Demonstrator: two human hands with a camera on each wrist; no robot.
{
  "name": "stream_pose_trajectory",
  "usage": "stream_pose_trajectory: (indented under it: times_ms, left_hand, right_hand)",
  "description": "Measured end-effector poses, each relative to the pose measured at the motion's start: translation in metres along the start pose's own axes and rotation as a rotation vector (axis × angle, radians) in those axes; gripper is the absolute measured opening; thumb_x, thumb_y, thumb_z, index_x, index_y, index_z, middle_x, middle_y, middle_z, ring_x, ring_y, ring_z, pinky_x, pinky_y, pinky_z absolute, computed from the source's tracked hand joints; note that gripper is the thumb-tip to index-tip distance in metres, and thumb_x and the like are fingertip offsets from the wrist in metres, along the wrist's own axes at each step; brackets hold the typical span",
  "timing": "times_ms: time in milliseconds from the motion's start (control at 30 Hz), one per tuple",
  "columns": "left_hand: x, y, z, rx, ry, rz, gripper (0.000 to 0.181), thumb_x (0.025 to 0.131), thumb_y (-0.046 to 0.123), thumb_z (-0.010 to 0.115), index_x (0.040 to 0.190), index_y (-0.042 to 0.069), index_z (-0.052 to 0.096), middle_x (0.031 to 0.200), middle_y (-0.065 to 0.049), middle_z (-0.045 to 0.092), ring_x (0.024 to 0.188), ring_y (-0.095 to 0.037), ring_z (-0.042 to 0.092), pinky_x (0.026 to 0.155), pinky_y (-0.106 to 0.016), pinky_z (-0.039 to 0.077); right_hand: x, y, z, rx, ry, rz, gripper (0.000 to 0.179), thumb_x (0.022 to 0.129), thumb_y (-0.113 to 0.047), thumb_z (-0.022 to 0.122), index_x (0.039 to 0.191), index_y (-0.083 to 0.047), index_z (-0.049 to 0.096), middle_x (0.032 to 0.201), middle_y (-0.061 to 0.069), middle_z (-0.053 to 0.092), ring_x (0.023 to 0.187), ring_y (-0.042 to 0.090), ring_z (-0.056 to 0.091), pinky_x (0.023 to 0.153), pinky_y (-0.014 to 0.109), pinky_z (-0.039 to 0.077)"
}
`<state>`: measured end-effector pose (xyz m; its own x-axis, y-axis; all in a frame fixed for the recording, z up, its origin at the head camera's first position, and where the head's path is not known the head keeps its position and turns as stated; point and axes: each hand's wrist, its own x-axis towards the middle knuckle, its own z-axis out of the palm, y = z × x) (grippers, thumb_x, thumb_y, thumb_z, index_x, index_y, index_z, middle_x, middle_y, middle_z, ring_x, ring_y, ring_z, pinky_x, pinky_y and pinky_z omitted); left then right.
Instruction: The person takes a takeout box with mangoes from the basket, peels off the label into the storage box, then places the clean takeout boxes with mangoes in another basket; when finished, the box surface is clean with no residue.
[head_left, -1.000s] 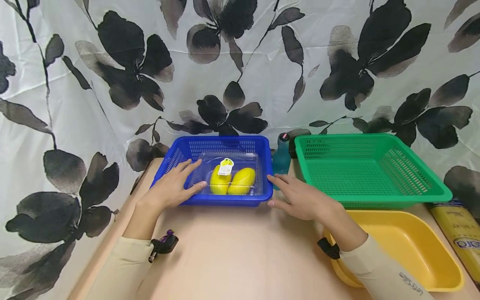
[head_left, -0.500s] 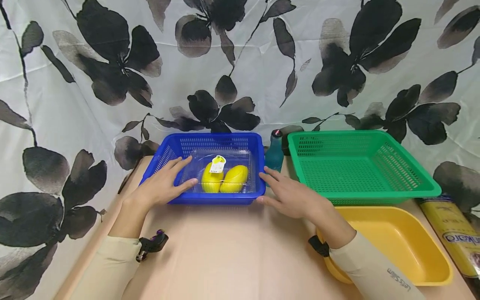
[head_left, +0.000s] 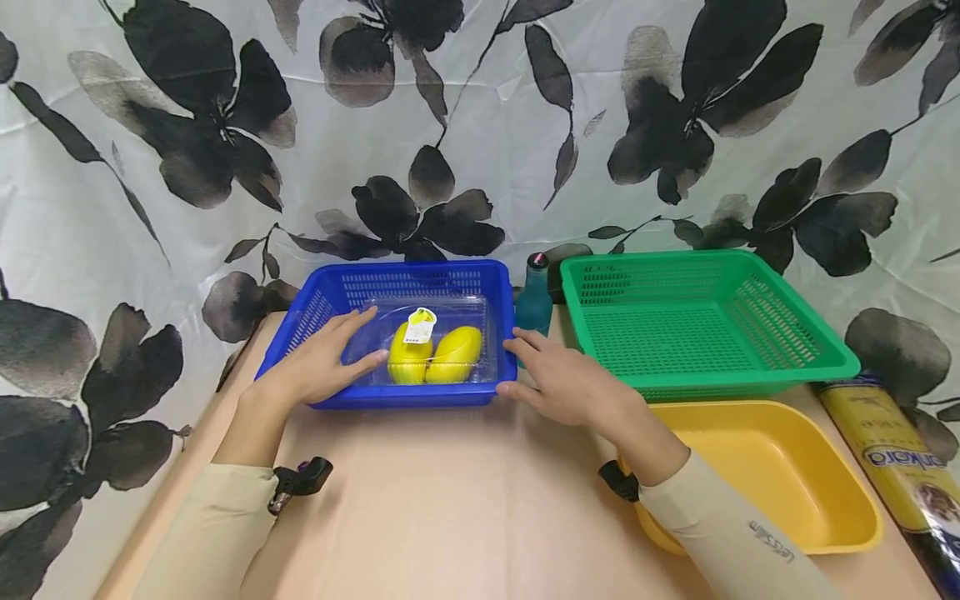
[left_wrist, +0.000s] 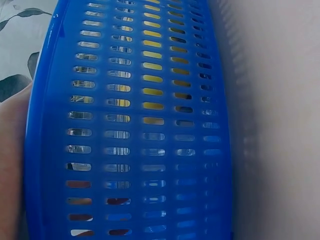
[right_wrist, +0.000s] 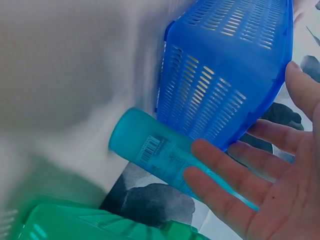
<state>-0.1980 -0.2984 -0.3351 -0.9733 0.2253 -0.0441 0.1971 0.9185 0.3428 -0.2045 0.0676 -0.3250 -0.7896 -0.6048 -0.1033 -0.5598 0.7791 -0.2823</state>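
A blue perforated basket (head_left: 405, 398) stands on the table and holds a clear plastic clamshell box (head_left: 453, 308). Inside the box are two yellow oval fruits (head_left: 454, 354), under a white label (head_left: 419, 326). My left hand (head_left: 311, 364) reaches over the basket's left rim, fingers spread beside the box. At the opposite end, my right hand (head_left: 558, 377) touches the basket's right rim with its fingertips, fingers extended. The right wrist view shows these fingers (right_wrist: 225, 175) straight, passing in front of a teal bottle (right_wrist: 150, 145). Mostly the basket's slotted side (left_wrist: 135, 120) fills the left wrist view.
The teal bottle (head_left: 533, 300) stands just right of the blue basket. Farther right is a green basket (head_left: 705, 383), with a yellow tub (head_left: 757, 467) in front of it. A yellow printed packet (head_left: 885, 450) lies at the right edge. Floral cloth (head_left: 525, 167) hangs behind.
The head view has turned slightly right, so everything slides left in it. Both hands keep about the same places at the blue basket.
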Motion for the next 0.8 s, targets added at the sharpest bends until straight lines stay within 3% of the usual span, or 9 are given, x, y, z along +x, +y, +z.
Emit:
stream_pose_trajectory:
  times_ms: [300,567,800]
  left_hand:
    - [0.005,-0.003,-0.009,-0.026,-0.01,-0.021,0.091,0.096,0.069,0.053,0.165,0.02,0.021,0.168,-0.019,0.024,0.153,-0.046,0.022,0.117,-0.073,0.022]
    - [0.017,-0.008,-0.008,-0.059,-0.03,-0.025,0.094,0.095,0.065,0.058,0.165,0.015,0.02,0.168,-0.019,0.025,0.152,-0.048,0.021,0.119,-0.072,0.021]
    - [0.02,-0.01,-0.001,-0.094,-0.038,-0.01,0.098,0.093,0.064,0.064,0.165,0.015,0.02,0.166,-0.02,0.027,0.136,-0.043,0.049,0.115,-0.068,0.033]
  right_hand:
    - [0.005,-0.004,0.0,0.011,-0.009,0.01,0.077,0.103,-0.058,0.051,0.16,-0.009,0.035,0.169,0.015,0.024,0.151,0.035,0.036,0.115,0.054,0.042]
    - [0.003,-0.004,0.001,0.006,-0.005,0.021,0.077,0.103,-0.057,0.051,0.16,-0.009,0.034,0.169,0.015,0.023,0.15,0.036,0.036,0.114,0.055,0.043]
    - [-0.002,-0.001,0.002,0.001,-0.011,0.026,0.077,0.103,-0.056,0.052,0.16,-0.009,0.034,0.169,0.015,0.023,0.151,0.036,0.034,0.114,0.055,0.043]
